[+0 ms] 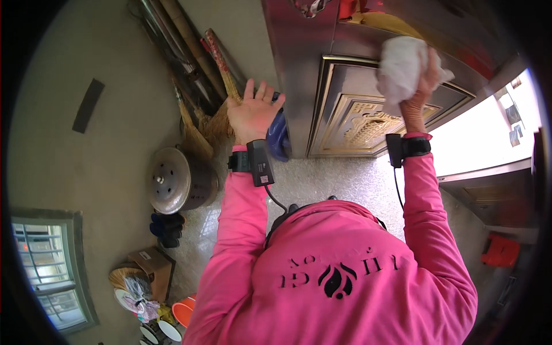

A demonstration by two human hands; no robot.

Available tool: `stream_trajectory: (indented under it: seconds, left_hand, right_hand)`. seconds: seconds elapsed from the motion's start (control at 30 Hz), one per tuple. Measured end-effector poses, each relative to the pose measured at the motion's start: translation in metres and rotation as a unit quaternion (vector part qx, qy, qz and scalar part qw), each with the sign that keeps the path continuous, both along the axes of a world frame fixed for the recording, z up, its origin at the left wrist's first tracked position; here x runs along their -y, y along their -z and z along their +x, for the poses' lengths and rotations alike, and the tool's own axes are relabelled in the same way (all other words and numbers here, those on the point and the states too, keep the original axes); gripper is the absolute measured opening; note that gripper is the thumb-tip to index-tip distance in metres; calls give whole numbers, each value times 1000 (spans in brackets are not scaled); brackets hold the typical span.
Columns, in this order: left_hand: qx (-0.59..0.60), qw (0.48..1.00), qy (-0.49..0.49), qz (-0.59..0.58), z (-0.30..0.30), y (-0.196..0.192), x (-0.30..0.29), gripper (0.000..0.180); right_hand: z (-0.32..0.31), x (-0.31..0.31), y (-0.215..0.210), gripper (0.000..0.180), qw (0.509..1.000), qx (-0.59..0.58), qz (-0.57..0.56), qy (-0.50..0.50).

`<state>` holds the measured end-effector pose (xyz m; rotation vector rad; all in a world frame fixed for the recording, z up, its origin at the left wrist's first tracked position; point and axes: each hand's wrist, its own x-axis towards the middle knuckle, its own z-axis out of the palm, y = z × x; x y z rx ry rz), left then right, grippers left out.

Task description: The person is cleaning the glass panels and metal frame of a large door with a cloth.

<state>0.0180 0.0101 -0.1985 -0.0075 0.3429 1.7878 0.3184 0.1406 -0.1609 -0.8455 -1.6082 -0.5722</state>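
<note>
My right fingers grip the cloth at the panel, left fingers spread and empty; I judge this the wiping step, next stroke wanting flat, even pressure.

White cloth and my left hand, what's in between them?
In the head view: part of the framed gold-carved panel, the dark cabinet front, and, right beside your left hand, a blue object.

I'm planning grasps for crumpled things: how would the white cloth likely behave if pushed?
The white cloth is probably floppy, since it bunches into folds in the right hand. It also seems unlikely to roll, given its irregular, crumpled outline.
</note>
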Motion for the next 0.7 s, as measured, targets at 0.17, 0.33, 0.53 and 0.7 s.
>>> stream_trajectory:
  seconds: [0.17, 0.33, 0.53, 0.7]
  left_hand:
    - [17, 999, 12, -38, 13, 22, 10, 75]
    - [53, 997, 3, -57, 16, 46, 20, 76]
    - [83, 992, 42, -83, 27, 56, 15, 78]
    - [42, 994, 63, -75, 22, 52, 16, 77]
  right_hand:
    - [99, -73, 33, 43, 987, -159, -5, -1]
    - [74, -53, -1, 23, 884, -421, -169, 117]
    - [-2, -35, 69, 15, 951, -67, -147, 264]
    - [-62, 38, 5, 17, 715, -557, -213, -365]
